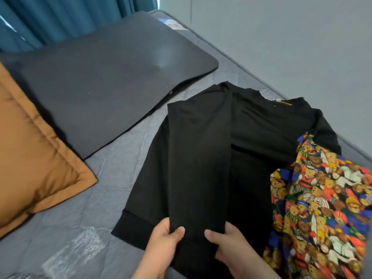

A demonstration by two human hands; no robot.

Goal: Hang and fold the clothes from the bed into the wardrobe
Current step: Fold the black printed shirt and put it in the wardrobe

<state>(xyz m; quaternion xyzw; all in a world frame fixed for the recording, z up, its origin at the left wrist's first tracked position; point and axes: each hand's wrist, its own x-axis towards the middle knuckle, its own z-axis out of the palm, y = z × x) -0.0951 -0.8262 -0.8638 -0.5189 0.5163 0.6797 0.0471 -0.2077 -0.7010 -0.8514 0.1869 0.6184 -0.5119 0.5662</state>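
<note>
Lying flat on the bed (pixel 112 178) just beyond the hands, the black sweatshirt (pixel 261 137) has one sleeve (pixel 199 158) folded down over its body. The left hand (pixel 165 242) and right hand (pixel 229 244) each pinch the sleeve end, thumbs on top, probably to keep it straight for folding. A bear-print garment (pixel 322 198) lies right of the right hand, overlapping the sweatshirt.

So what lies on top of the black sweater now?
The black sweater bears its own folded strip, pinched at the near end by the left hand and right hand, and the teddy-bear print cloth over its right side. What that cloth covers is hidden.
</note>
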